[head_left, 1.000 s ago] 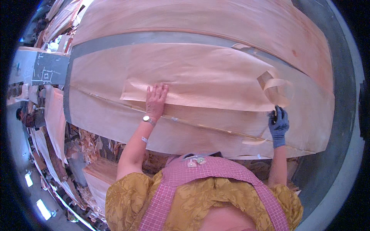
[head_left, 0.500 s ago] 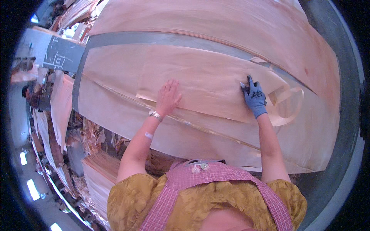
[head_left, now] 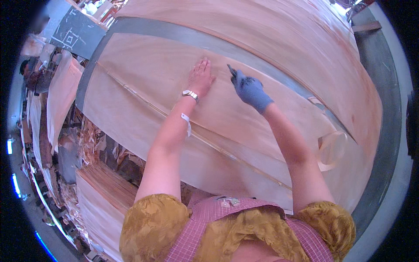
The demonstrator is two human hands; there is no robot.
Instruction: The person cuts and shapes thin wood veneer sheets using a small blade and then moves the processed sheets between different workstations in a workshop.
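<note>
My bare left hand [head_left: 201,78], with a metal watch at the wrist, lies flat on a large pale wood veneer sheet [head_left: 144,56], fingers stretched out. To its right is my right hand [head_left: 250,89] in a blue glove with dark fingertips. Its fingers are curled together and point up-left over the same sheet, near its far edge. Something small and dark may be in them, too unclear to name. A thin curled veneer strip [head_left: 343,153] loops up at the sheet's right end. Along the near side runs a long, narrow, light-brown strip [head_left: 146,101].
Beyond a grey gap lies a wide stack of reddish veneer [head_left: 283,30]. A grey table edge [head_left: 379,65] curves along the right. Below left stands another veneer stack [head_left: 104,187], with scraps beside it. A person [head_left: 37,78] is at the far left.
My right hand has moved left and away from me across the sheet, close to my left hand. My left hand has slid slightly farther away. The whole view has turned somewhat.
</note>
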